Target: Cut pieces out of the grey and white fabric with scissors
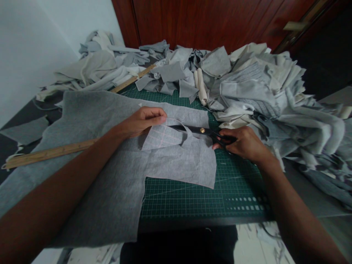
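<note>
My right hand [242,143] is wrapped round the handles of black scissors [202,130], whose blades point left over the grey cloth. Between finger and thumb, my left hand [150,119] pinches a small grey fabric piece [162,137] marked with faint pink lines. A narrow curled strip of it loops over the blades, which are partly hidden by the fabric. Underneath lies a large grey cloth [115,183], spread flat across the left and middle of the green cutting mat [178,201].
A wooden ruler [52,152] lies on the cloth under my left forearm; another wooden ruler [134,77] is farther back. Fabric scraps [165,75] line the back, and a tall heap of grey and cream cloth [255,88] stands right. Behind is a reddish wooden door [203,22].
</note>
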`<state>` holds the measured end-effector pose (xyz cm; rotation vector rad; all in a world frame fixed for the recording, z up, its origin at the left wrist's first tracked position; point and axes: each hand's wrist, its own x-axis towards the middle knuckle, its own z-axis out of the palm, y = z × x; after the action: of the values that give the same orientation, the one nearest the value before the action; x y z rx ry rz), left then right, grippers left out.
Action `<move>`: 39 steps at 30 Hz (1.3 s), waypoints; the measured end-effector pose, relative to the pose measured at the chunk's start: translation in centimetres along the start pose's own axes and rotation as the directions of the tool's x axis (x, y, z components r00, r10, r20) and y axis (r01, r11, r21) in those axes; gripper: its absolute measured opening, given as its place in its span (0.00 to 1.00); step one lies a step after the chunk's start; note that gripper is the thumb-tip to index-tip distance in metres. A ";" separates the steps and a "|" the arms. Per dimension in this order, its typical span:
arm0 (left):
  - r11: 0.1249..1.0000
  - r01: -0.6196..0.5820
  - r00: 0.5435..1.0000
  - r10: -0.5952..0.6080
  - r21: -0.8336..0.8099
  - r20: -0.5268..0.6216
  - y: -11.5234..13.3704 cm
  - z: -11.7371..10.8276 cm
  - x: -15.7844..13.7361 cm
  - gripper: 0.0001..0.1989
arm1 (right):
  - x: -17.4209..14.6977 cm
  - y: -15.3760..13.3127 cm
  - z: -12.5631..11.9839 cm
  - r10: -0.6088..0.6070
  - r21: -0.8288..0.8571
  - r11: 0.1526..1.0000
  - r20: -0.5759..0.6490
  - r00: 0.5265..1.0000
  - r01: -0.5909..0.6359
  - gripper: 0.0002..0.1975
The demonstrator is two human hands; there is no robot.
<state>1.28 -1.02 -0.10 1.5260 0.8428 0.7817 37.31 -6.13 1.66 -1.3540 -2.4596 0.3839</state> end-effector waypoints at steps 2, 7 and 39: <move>1.000 0.000 1.000 0.000 0.000 0.009 -0.2 -0.2 0.0 0.19 | 0.0 0.1 -0.1 0.004 -0.001 1.000 0.009 1.000 -0.004 0.19; 0.998 -0.029 1.000 0.029 0.051 0.000 -0.4 -0.4 0.0 0.16 | -0.2 0.4 0.0 0.022 0.028 0.999 0.063 0.998 -0.024 0.18; 0.967 -0.255 0.966 0.254 0.013 0.047 -0.9 -0.3 0.7 0.19 | 0.8 -1.1 1.2 -0.016 0.211 0.977 0.233 0.972 -0.034 0.20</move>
<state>1.33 -0.23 -0.93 1.6843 0.6287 0.9235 35.56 -6.11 1.08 -1.2937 -2.5066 0.8280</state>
